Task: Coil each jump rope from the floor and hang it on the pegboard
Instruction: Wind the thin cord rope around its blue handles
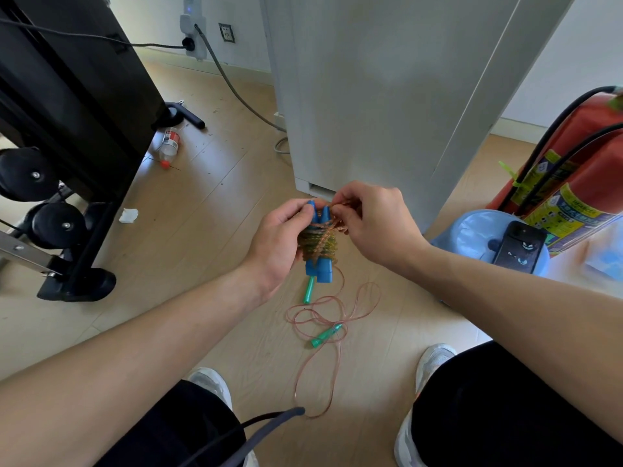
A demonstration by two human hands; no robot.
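Note:
I hold a jump rope with two blue handles (320,269) side by side, its clear orange-yellow cord wound tightly around them. My left hand (281,235) grips the bundle from the left. My right hand (369,219) pinches the cord's end at the top of the handles. Below the bundle, a second jump rope (328,316) lies loose on the wooden floor, a pinkish clear cord in tangled loops with two green handles (325,336). No pegboard is in view.
A white cabinet (371,96) stands straight ahead. A black weight rack (67,129) fills the left. Red fire extinguishers (580,183) and a blue basin (478,234) holding a phone sit at the right. A plastic bottle (169,143) lies on the floor. My shoes (435,362) are below.

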